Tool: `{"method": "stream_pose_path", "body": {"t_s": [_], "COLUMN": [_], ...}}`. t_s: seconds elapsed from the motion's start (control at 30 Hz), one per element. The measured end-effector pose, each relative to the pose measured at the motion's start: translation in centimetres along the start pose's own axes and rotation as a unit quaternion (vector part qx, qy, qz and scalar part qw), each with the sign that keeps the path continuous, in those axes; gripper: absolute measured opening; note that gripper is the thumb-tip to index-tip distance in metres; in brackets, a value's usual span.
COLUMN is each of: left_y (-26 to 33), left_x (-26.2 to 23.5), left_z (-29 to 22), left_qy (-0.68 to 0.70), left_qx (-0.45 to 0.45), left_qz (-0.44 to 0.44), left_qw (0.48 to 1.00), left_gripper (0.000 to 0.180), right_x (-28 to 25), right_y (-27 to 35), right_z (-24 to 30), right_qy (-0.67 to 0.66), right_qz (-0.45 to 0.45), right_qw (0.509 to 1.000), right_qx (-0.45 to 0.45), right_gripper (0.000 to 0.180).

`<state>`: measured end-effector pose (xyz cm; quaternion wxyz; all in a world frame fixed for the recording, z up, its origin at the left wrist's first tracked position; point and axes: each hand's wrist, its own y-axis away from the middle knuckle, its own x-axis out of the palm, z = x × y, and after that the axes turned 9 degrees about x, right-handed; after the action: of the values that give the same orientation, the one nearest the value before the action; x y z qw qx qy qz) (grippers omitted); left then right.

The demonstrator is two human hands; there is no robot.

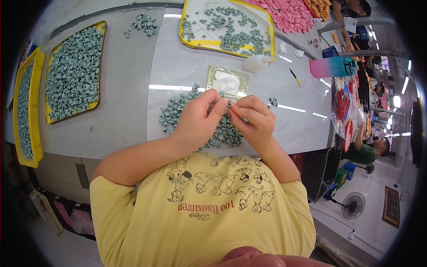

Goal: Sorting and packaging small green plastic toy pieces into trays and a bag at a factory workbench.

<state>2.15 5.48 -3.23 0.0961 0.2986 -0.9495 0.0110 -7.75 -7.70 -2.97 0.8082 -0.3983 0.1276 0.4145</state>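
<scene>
My left hand [199, 116] and my right hand [252, 119] meet above a pile of small grey-green pieces [178, 109] on the white table [178, 66]. Both pinch one small grey-green piece [229, 106] between their fingertips. The pile spreads under and to the left of my hands; part of it is hidden by them. Just beyond my fingers lies a clear plastic square with a small clear cup [227, 82] on it.
Yellow trays of grey-green pieces lie at the left [73, 69], far left [26, 107] and back [227, 26]. Pink pieces [289, 13] are heaped at the back right. A white bottle [257, 62], a small knife [295, 77] and a pink-blue flask [333, 66] lie right.
</scene>
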Motion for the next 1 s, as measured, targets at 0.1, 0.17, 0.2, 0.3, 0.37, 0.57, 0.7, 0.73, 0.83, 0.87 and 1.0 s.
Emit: {"method": "stream_pose_path", "body": {"t_s": [0.1,0.17,0.2,0.3,0.37,0.57,0.7,0.73,0.83,0.87,1.0], "left_y": [-0.1,-0.1,-0.1,-0.3,-0.1,-0.2,-0.2,-0.3,-0.3,-0.2,-0.3], "left_x": [0.0,-0.1,-0.2,-0.2,-0.2,0.2,0.1,-0.1,-0.4,-0.3,-0.1], "left_z": [0.3,0.0,-0.2,-0.7,-0.3,-0.4,-1.3,-1.3,-0.9,-0.9,-0.9], "left_qy": [-0.017,-0.035,-0.052,0.004,0.079,0.195,0.196,0.196,0.208,0.18,0.121], "left_qx": [-0.031,-0.075,-0.118,-0.154,-0.136,-0.112,-0.113,-0.113,-0.148,-0.16,-0.177], "left_qz": [0.025,0.05,0.075,0.059,0.047,0.004,-0.002,-0.003,0.061,0.071,0.074], "left_qw": [0.999,0.995,0.989,0.986,0.986,0.974,0.974,0.974,0.965,0.968,0.974], "left_gripper": [0.023,0.023,0.024,0.017,0.013,0.021,0.021,0.021,0.018,0.019,0.023], "right_x": [-2.6,-4.4,-5.1,-7.5,-8.2,-7.8,-7.1,-6.7,-5.6,-5.1,-3.4], "right_y": [-1.2,-1.9,-2.0,-1.6,-1.1,0.2,-0.1,-0.5,-1.1,-1.2,-1.3], "right_z": [-0.3,-0.7,-1.5,-3.7,-4.5,-6.1,-5.6,-4.8,-2.4,-1.8,0.6], "right_qy": [-0.01,0.094,0.093,0.209,0.299,0.316,0.285,0.219,0.127,0.097,0.055], "right_qz": [0.117,0.153,0.154,0.139,0.165,0.205,0.164,0.147,0.141,0.157,0.164], "right_qw": [0.991,0.965,0.965,0.933,0.884,0.863,0.886,0.907,0.938,0.95,0.966], "right_qx": [0.057,0.189,0.188,0.256,0.319,0.337,0.328,0.329,0.29,0.253,0.194], "right_gripper": [0.021,0.017,0.017,0.015,0.016,0.017,0.018,0.019,0.022,0.024,0.029]}}
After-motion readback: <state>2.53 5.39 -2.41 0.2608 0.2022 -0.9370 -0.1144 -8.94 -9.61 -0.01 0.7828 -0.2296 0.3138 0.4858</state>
